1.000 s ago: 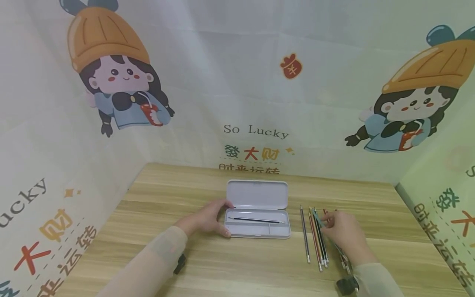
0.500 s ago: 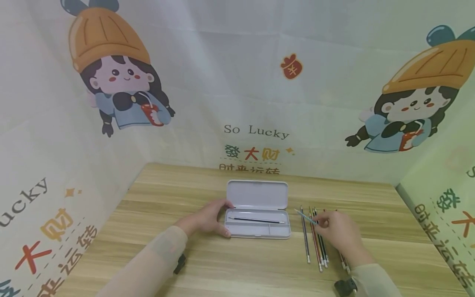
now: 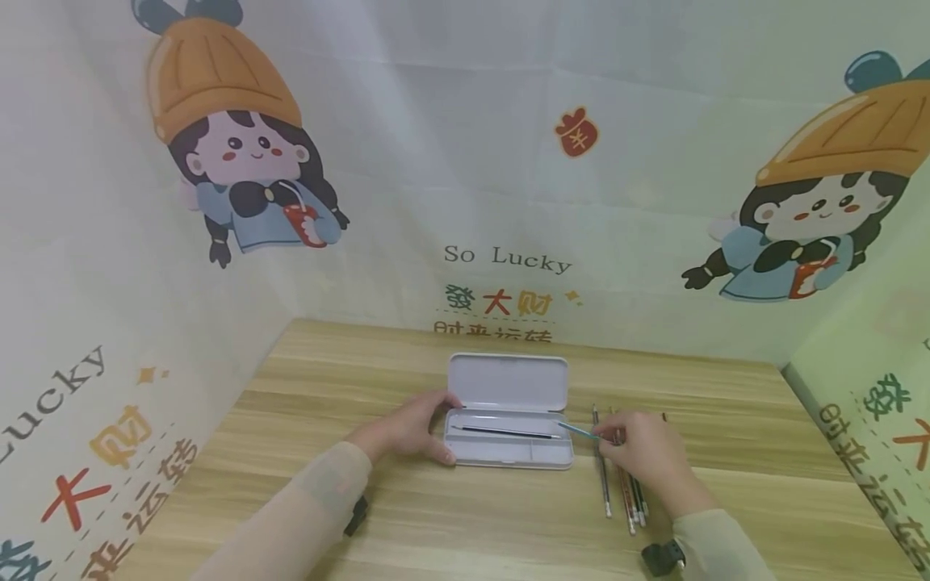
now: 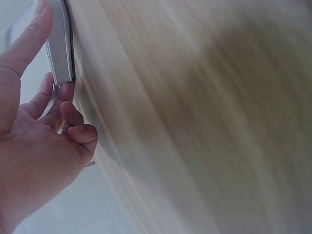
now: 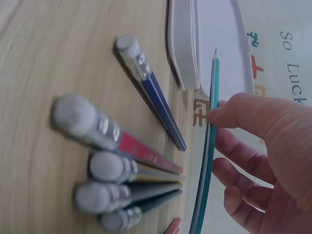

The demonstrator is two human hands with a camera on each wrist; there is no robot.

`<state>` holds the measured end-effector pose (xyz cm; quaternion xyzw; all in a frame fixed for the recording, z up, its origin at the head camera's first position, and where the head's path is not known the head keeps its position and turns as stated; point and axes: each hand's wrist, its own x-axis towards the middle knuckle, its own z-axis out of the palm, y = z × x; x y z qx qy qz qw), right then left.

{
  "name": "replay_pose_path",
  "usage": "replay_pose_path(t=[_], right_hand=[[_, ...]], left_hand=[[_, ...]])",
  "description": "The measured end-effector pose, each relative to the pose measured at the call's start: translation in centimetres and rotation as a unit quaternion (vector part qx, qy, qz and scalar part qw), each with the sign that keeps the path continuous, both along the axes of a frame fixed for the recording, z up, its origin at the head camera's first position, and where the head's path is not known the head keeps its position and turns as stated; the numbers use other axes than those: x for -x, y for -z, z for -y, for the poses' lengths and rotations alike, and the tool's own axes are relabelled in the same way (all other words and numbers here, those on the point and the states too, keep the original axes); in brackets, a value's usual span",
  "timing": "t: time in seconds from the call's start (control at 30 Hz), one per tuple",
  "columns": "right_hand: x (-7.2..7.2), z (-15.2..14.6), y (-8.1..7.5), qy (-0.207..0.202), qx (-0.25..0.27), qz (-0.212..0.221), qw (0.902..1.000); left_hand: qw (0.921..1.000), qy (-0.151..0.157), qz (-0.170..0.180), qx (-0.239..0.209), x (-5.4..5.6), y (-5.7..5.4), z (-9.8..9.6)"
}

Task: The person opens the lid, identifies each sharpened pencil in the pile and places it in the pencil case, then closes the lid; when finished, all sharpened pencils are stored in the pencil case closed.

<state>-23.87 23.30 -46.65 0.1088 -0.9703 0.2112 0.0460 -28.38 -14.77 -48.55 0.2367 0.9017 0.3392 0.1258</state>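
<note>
A white pencil case (image 3: 508,383) lies with its lid folded back, and one dark pencil (image 3: 501,433) is in its long rear compartment. My left hand (image 3: 417,428) holds the case's left end between thumb and fingers; the left wrist view shows the case (image 4: 61,44) there too. A teal pencil (image 3: 579,431) is pinched between thumb and forefinger of my right hand (image 3: 647,452). Its sharpened tip hangs over the right end of the case. In the right wrist view the teal pencil (image 5: 213,92) stands clear of the pencils on the table.
Right of the case lies a blue pencil (image 3: 605,480). Beside it is a bundle of several pencils (image 3: 630,504) with white erasers toward me, partly hidden by my right hand. A printed cloth (image 3: 392,202) hangs behind the wooden table (image 3: 407,516).
My right hand has brought the teal pencil leftward from the pencils on the right to the case, turning it more sideways. The left hand keeps its hold on the case.
</note>
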Motion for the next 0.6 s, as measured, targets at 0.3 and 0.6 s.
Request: replay_pose_path(t=[0.3, 0.6], right_hand=[[0.7, 1.6, 0.2, -0.031, -0.010, -0.001, 0.9995], [1.7, 3.9, 0.2, -0.071, -0.024, -0.025, 0.9969]], left_hand=[[1.0000, -0.003, 0.006, -0.004, -0.1, -0.1, -0.3], [1.0000, 0.006, -0.005, 0.000, -0.4, -0.6, -0.2]])
